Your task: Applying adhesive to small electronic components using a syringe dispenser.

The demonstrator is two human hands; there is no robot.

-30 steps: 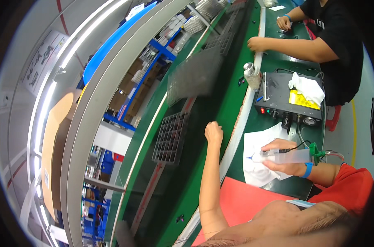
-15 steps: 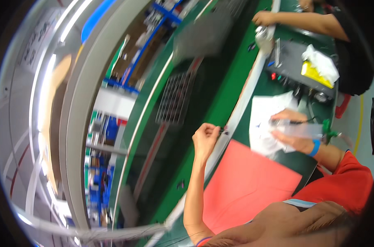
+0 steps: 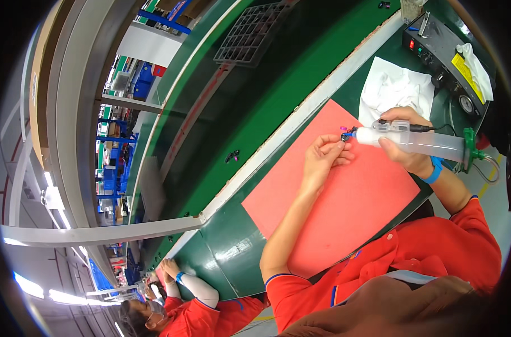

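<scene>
My right hand (image 3: 406, 156) is wrapped round a large clear dispensing syringe (image 3: 441, 146), which has a green cap and a hose at its back end. Its blue tip points left, meeting a tiny dark part with a purple bit (image 3: 344, 136). My left hand (image 3: 323, 159) pinches that part between thumb and fingertips. Whether the tip touches the part or stops just short, I cannot tell. Both hands are above a red sheet (image 3: 300, 208) on the green bench.
A crumpled white cloth (image 3: 396, 90) lies beyond the syringe. Farther right stands a black control box (image 3: 443, 67) with a gauge. Past the white ledge (image 3: 317, 104), a green belt carries small dark parts (image 3: 232, 156). A co-worker (image 3: 193, 309) sits at lower left.
My left hand has come from the ledge to above the red sheet with the small part. The syringe has moved off the white cloth toward it. My view has turned.
</scene>
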